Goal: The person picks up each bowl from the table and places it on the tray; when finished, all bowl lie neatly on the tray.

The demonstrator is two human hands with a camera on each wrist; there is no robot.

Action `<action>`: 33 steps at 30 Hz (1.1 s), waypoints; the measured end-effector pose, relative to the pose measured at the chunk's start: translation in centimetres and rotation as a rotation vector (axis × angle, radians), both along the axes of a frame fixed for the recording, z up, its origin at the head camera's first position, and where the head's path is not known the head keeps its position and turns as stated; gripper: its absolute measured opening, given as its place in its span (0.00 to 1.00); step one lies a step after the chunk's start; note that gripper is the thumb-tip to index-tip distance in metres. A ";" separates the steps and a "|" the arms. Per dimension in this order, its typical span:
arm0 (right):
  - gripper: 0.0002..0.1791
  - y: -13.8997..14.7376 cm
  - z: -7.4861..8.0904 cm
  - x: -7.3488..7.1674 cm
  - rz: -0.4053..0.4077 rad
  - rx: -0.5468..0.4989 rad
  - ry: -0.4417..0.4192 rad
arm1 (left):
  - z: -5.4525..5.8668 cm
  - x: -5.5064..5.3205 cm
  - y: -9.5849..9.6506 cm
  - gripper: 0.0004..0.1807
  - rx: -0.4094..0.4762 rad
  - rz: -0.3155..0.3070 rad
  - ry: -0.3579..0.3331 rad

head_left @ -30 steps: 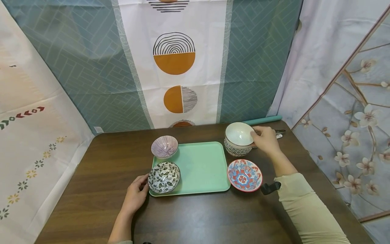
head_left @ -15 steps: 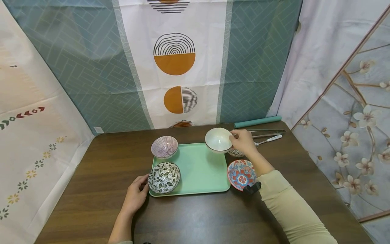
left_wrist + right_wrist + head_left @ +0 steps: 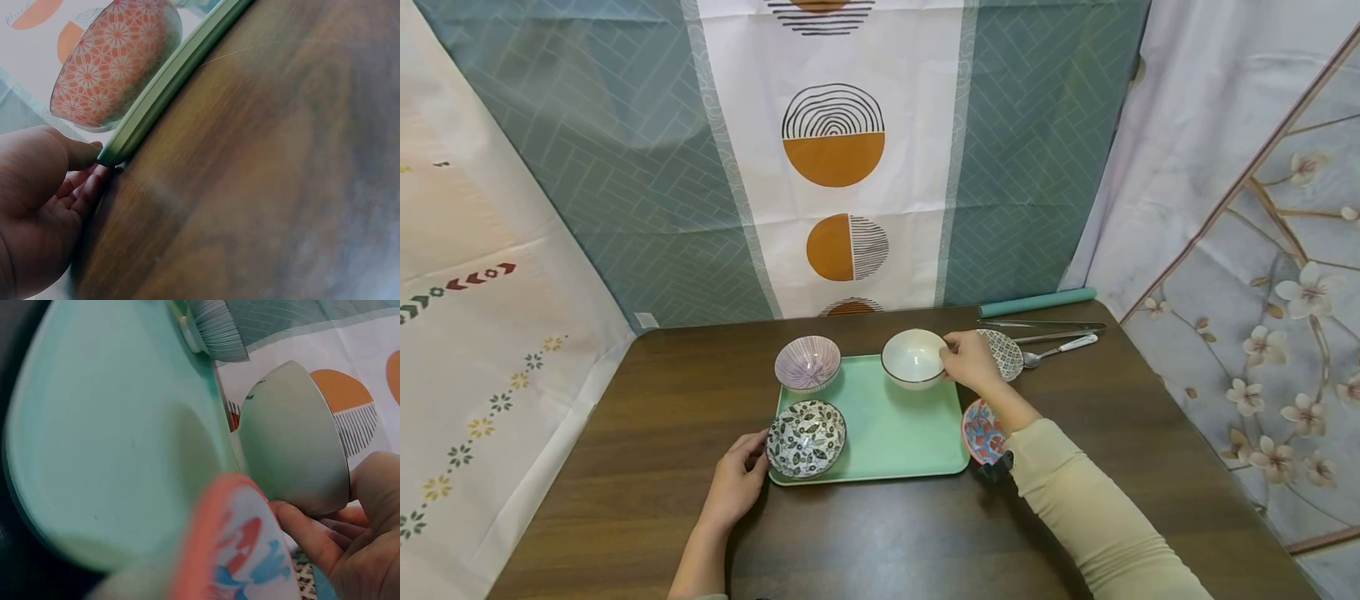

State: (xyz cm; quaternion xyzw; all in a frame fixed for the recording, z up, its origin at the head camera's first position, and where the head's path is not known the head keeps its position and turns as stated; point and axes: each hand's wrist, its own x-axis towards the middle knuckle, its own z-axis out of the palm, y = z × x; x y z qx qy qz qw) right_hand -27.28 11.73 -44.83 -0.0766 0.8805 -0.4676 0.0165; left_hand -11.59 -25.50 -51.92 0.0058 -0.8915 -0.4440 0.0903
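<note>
Just right of the frame's centre, the right hand [image 3: 972,362] pinches the white bowl [image 3: 913,358] over the tray [image 3: 898,433] the left hand [image 3: 735,482] grips, and that one-sided rim hold could, I'd say, let it tip.

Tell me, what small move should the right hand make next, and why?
Probably lower the white bowl onto the green tray: the right hand holds it over the tray's far side, bare tray shows just in front, and the left hand pinches the tray's edge.
</note>
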 end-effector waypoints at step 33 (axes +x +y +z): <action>0.19 1.9 1.7 0.7 -0.028 0.245 0.256 | 0.2 0.0 0.3 0.19 -0.008 0.001 -0.007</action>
